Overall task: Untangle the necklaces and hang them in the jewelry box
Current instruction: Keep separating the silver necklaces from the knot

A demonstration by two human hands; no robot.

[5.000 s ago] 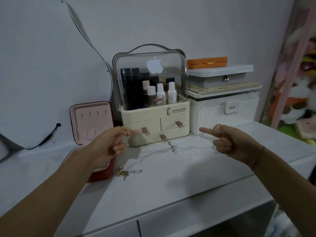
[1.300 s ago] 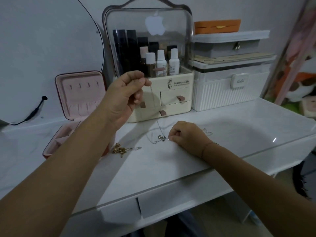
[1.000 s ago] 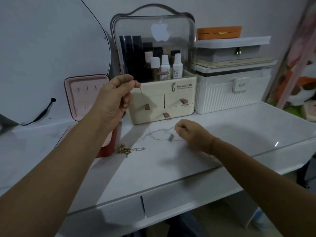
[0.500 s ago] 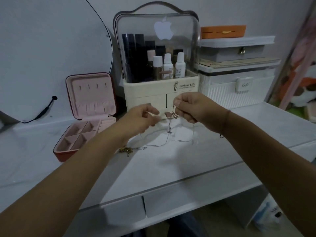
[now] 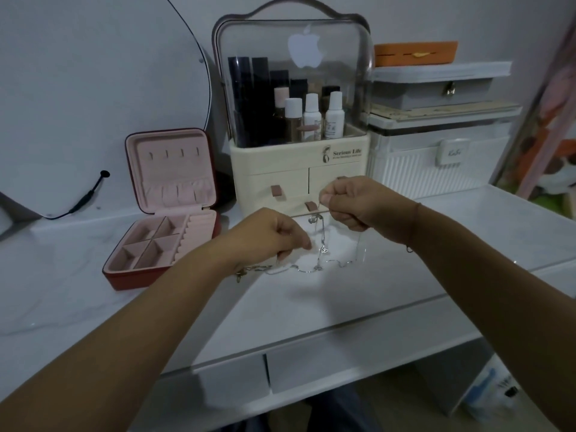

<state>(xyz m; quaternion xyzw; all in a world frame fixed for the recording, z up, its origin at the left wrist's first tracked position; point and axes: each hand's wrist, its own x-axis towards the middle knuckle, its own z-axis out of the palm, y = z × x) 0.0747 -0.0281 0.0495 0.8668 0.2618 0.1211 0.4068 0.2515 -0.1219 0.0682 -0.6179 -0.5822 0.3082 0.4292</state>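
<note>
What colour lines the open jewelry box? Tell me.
Pale pink; the jewelry box shows best in the head view.

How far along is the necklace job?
Done: the jewelry box stands open; its lid hooks are bare. In hand: left hand and right hand both pinch the silver chain above the table. Left: hanging it, and the gold necklace lying by the left wrist.
</note>
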